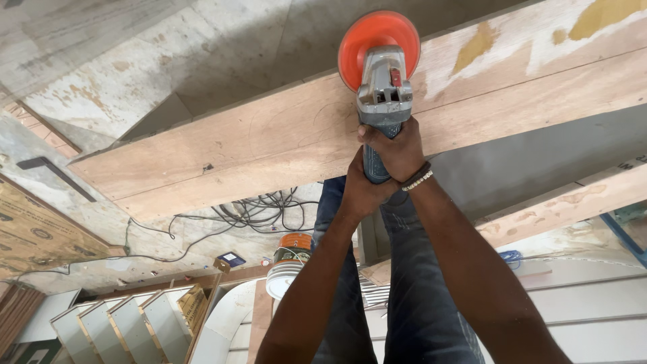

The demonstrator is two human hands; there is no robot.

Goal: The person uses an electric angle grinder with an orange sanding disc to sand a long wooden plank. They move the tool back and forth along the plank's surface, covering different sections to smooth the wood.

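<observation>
Far to the left of my grip lie a brown cardboard sheet [30,232] and a row of pale shelf dividers [128,323], well apart from my hands. Closer in, below and to the left of my grip, a tangle of black cables [259,210] sprawls on the floor, with a small tub with an orange lid [294,247] resting on a stack of white plates [282,280] just beside my left forearm.

My left hand [360,192] is clenched around the lower end of the grinder's blue handle, wrapped partly under my other hand. My right hand [397,149], a beaded bracelet [418,180] at its wrist, is clenched on the same handle just above, the two hands touching.

The angle grinder [384,87] runs straight away from my grip, its long axis nearly upright in the view, grey head foremost. Its orange sanding disc [367,37] sits at the far end, against the wooden plank [256,141].

The plank's long axis crosses the tool's, rising from lower left to upper right. Its near edge passes right at my knuckles; bare wood stretches well to the left of my grip. To the right, the board carries white and yellow filler patches [485,47], and a second plank [573,199] lies below, right of my forearm.
</observation>
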